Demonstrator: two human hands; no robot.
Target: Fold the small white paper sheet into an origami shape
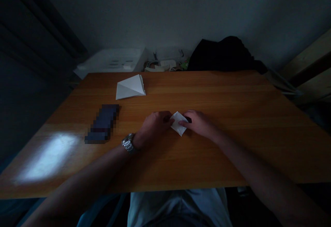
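A small folded piece of white paper [178, 123] lies on the wooden table [232, 116], near its middle. My left hand [153, 125], with a metal watch [128, 143] on its wrist, has its fingers curled and pinches the paper's left edge. My right hand [198, 123] presses and pinches the paper's right side with closed fingers. Both hands rest on the tabletop.
A larger folded white sheet [130, 87] lies at the back left. A dark pixelated flat object [102, 123] sits left of my hands. A dark bundle of cloth [224, 54] and white clutter [113, 61] lie behind the table's far edge. A light patch [49, 156] falls front left.
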